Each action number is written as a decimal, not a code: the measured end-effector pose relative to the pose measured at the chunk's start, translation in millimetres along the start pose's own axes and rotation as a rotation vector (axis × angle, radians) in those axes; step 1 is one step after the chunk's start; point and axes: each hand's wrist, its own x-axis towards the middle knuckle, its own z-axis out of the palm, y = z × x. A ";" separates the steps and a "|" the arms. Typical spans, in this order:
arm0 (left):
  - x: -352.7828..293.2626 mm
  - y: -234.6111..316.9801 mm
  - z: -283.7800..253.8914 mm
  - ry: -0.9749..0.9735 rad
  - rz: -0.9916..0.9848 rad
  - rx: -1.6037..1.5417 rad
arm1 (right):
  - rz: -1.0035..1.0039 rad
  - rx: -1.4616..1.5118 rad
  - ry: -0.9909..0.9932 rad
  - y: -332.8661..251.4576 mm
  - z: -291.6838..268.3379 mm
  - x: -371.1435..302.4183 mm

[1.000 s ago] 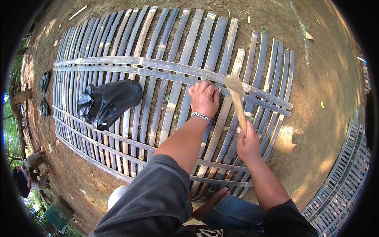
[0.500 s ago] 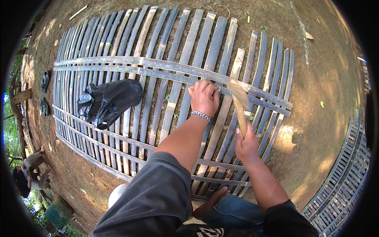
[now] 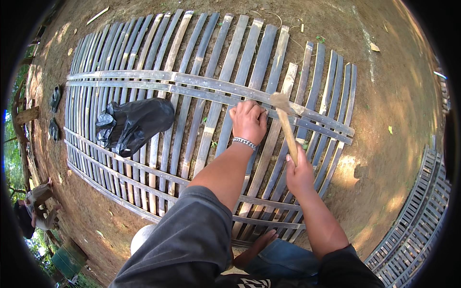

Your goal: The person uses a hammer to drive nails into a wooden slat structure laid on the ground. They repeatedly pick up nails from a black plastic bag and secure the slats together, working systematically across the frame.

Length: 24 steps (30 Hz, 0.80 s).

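Note:
A slatted panel of dark bamboo strips [image 3: 206, 130] lies on the ground before me, crossed by long paired rails. My right hand [image 3: 300, 174] is closed round the wooden handle of a hammer [image 3: 287, 127]. Its blurred head hangs over the upper pair of rails, just right of my left hand. My left hand [image 3: 248, 122], with a chain bracelet [image 3: 245, 142] at the wrist, rests on the lower rail of that pair. Its fingers are pinched together; whatever they grip is too small to make out.
A black plastic bag [image 3: 144, 120] lies on the slats to the left. Dark footwear [image 3: 54, 98] sits on the dirt beyond the panel's left end. Another person [image 3: 41, 206] crouches at far left. More slatted panels [image 3: 418, 211] lie at right. My bare foot [image 3: 257, 247] is at the near edge.
The hammer head has shifted slightly left, nearer my left hand, and its handle is tilted more. My left hand keeps its place on the rail.

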 end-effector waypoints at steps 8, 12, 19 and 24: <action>0.4 -0.3 -0.8 -0.014 -0.001 0.008 | 0.127 -0.029 -0.099 -2.1 -2.9 0.3; 1.6 0.9 -0.7 -0.024 -0.016 -0.006 | -0.111 0.087 0.162 -0.7 1.7 -6.4; 0.0 0.8 0.0 0.004 -0.013 -0.015 | 0.078 -0.039 -0.011 10.2 -1.4 -13.3; 2.6 -0.1 -3.8 -0.015 -0.042 -0.067 | 0.029 0.011 0.102 2.8 -6.4 -19.0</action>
